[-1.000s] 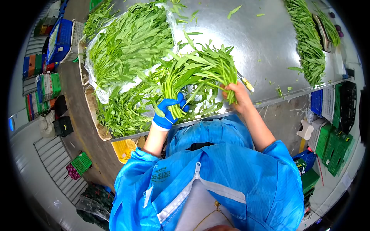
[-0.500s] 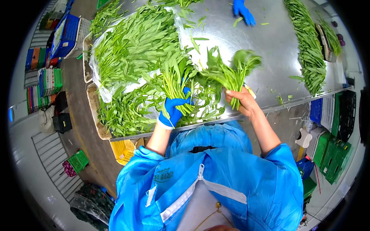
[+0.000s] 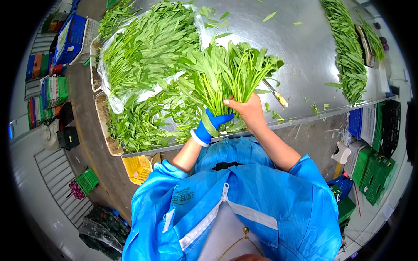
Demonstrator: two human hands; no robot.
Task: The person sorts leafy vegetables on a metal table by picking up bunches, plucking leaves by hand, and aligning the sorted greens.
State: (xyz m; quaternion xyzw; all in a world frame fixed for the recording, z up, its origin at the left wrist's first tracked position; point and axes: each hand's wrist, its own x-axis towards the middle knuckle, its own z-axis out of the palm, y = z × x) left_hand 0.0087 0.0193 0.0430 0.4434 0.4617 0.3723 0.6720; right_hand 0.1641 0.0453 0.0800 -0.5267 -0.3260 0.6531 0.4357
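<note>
Stems of a bunch of water spinach (image 3: 210,82) are wrapped by my left hand (image 3: 211,125), which wears a blue glove. My right hand (image 3: 250,112), bare, grips a second bunch of water spinach (image 3: 245,71) right beside it. The two bunches touch and their leaves point away from me. Both hands nearly meet at the stems, so some fingers are hidden. A knife (image 3: 278,98) with a pale yellow handle lies on the metal table (image 3: 300,52), just right of my right hand; leaves cover part of its blade.
A large heap of water spinach (image 3: 152,52) lies on plastic sheeting at the left, with looser stems (image 3: 143,126) nearer me. A long row of greens (image 3: 346,52) runs along the table's right side. A yellow crate (image 3: 138,168) stands below the table edge.
My right hand has moved left, bringing its bunch against the one in my left hand, which shifted slightly right. The knife now shows more. Another person's blue-gloved hand has left the far side.
</note>
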